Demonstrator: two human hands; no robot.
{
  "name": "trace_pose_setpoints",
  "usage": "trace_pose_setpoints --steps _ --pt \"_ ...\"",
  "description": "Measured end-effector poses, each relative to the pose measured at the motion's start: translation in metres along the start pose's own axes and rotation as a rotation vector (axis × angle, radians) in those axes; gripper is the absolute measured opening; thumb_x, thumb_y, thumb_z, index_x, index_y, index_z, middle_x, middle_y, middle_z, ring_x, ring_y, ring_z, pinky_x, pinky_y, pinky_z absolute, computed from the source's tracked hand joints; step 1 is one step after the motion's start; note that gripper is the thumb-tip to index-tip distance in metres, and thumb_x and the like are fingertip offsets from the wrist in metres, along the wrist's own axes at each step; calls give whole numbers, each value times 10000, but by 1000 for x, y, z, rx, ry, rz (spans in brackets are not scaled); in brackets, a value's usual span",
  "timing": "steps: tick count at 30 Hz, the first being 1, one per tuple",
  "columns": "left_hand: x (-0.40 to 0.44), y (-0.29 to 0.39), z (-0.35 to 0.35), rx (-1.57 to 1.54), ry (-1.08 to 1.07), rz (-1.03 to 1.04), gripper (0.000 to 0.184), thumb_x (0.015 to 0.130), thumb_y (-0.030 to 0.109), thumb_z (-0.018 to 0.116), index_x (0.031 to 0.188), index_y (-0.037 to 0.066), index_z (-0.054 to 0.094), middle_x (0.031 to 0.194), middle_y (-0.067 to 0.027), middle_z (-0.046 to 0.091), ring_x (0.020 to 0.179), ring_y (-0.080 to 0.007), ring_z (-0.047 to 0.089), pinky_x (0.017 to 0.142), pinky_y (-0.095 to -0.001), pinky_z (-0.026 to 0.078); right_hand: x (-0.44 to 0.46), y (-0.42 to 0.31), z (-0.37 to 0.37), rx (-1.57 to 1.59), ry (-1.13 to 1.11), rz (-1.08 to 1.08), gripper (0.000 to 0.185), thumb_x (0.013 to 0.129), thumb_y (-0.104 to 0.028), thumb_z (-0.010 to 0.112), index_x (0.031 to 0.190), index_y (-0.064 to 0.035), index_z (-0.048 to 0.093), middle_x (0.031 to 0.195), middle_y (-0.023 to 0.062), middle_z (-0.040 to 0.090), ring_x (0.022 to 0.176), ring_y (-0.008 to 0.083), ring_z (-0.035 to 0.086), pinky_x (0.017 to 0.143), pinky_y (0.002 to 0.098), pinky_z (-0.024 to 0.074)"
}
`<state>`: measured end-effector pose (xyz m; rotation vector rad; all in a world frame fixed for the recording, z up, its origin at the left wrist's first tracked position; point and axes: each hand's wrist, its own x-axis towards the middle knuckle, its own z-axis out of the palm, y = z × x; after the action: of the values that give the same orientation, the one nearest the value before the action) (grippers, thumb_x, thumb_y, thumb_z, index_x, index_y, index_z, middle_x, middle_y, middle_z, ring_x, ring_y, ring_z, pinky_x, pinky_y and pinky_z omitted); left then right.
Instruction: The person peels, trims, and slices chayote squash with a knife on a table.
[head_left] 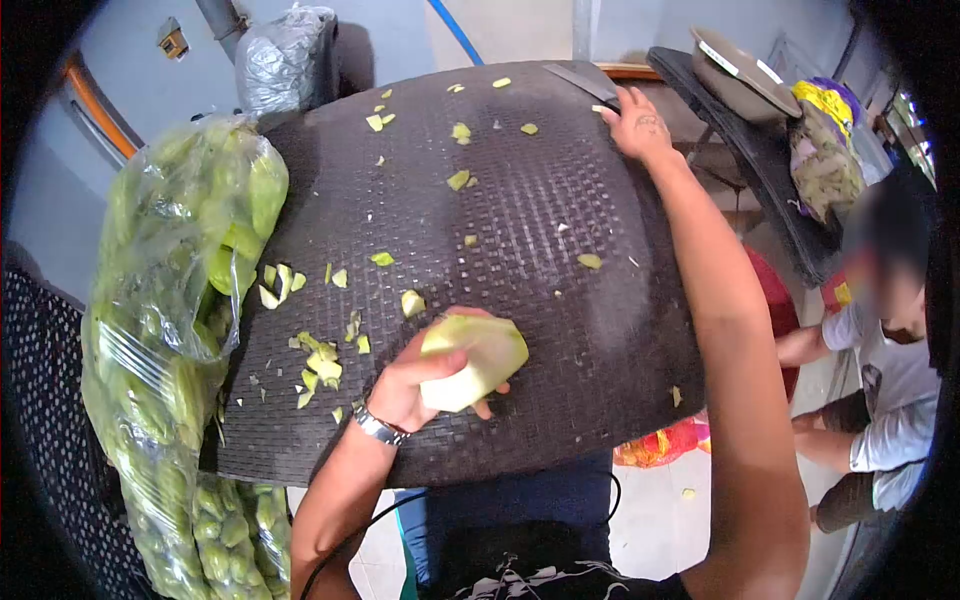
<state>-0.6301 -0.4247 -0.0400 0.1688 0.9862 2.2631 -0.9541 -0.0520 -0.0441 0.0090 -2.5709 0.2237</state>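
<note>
My left hand (405, 380) is closed around a peeled pale green vegetable (475, 360), held over the near part of the dark woven table (540, 400). Flat cut faces show on the vegetable. At the far right corner of the table my right hand (640, 125) has its fingers around the handle of a knife (580, 84). The blade points left, low over the tabletop, and the hand mostly hides the handle. Light green peel scraps (322, 365) lie scattered over the table, thickest left of my left hand.
Clear plastic bags of green vegetables (165, 330) stand along the table's left edge. A grey plastic bag (287, 65) is behind. At right are a dark bench (740, 150) with a basin (740, 75) and a filled bag (825, 165). Another person (890, 380) sits close by.
</note>
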Motion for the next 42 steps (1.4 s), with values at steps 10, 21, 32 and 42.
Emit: trace_pose_setpoints --steps 10,21,32,42 --pt "-1 4 -1 -9 67 -9 727 826 134 809 1447 30 446 1299 -223 612 1086 -388 686 729 -476 653 43 3 3 -26 -357 134 562 878 -418 709 1209 36 689 1281 265 672 1192 395 654 1028 429 520" --pt "-4 4 -2 36 187 94 659 881 44 721 1476 32 437 1347 -179 607 1155 -352 662 773 -547 647 -98 -36 -99 92 -390 181 597 690 -273 777 1148 98 683 1151 343 686 1140 423 681 988 454 537" --pt "-11 1 6 172 163 139 547 896 71 748 1388 30 512 1226 -154 666 1021 -291 723 718 -435 665 -302 -113 -218 775 -196 90 318 892 -95 722 1181 -41 600 835 145 699 760 245 713 671 357 518" --pt "-32 -29 27 294 267 295 467 897 16 742 1337 2 583 1135 -117 720 940 -230 744 649 -345 659 -325 -161 -262 691 -376 -22 815 834 -537 806 1476 -121 524 888 217 721 791 355 739 682 420 562"
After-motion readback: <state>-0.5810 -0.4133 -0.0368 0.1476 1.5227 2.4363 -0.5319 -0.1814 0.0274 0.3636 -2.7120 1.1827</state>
